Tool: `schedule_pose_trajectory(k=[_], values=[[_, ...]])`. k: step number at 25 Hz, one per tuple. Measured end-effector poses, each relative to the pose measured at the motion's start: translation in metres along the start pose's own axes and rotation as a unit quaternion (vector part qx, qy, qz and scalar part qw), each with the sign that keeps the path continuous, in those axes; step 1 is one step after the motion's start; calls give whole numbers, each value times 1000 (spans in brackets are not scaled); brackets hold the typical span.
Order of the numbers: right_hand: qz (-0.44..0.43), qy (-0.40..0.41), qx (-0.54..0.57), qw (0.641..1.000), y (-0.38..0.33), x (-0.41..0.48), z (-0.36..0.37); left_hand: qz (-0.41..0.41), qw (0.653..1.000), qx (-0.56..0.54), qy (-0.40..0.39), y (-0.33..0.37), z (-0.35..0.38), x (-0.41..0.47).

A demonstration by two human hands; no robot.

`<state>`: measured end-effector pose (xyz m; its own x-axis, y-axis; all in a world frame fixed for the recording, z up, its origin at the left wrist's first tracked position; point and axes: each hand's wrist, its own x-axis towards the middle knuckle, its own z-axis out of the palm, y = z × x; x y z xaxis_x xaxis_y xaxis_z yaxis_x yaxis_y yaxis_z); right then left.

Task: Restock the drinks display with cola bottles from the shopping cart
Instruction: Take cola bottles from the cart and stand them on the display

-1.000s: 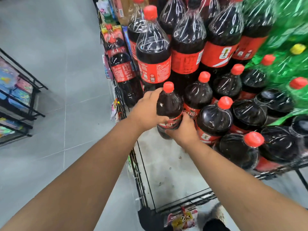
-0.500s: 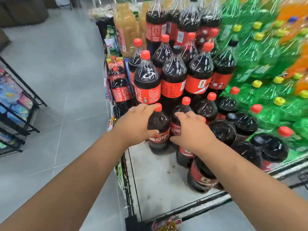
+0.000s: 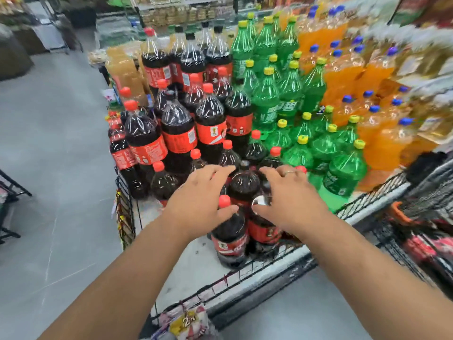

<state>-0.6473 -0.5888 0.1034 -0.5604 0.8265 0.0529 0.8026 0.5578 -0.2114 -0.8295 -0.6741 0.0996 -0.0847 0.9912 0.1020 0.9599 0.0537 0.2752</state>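
- While the left hand (image 3: 201, 200) and the right hand (image 3: 291, 202) are hovering near the front edge of the display shelf (image 3: 188, 263), the restocking is looking well under way. Cola bottles (image 3: 210, 128) are crowding the back and left side of the shelf, and more are standing close to its front edge.
- Bare white shelf is showing toward the front left corner, so I am judging that more bottles are still due to go in.
- The shopping cart (image 3: 397, 244) is sitting just off the shelf's right side, carrying red-wrapped goods (image 3: 421, 249) too blurred to name.
- The left hand is lying spread over the red-capped front bottle (image 3: 230, 239), fingers nearly straight and thumb beside its neck, gripping nothing that I can make out.
- The right hand is likewise spreading wide, fingertips reaching past the black-capped bottle (image 3: 244, 185) and closing round nothing.
- Half a second ago the left hand was wrapping a bottle's shoulder and the right was cupping a neighbour. Now both are opening, and the view is lifting to take in more green bottles (image 3: 343, 173) and orange bottles (image 3: 382, 143).
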Motion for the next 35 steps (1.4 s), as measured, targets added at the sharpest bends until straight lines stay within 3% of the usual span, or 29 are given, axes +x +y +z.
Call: schedule_pose_trajectory(k=[9, 17, 35], values=[[148, 18, 13, 989, 156, -99, -47, 124, 992, -9, 9, 162, 28, 41], [276, 46, 31, 959, 256, -157, -76, 220, 975, -22, -36, 276, 53, 89], [494, 33, 78, 865, 419, -107, -65, 358, 916, -81, -164, 408, 159, 292]])
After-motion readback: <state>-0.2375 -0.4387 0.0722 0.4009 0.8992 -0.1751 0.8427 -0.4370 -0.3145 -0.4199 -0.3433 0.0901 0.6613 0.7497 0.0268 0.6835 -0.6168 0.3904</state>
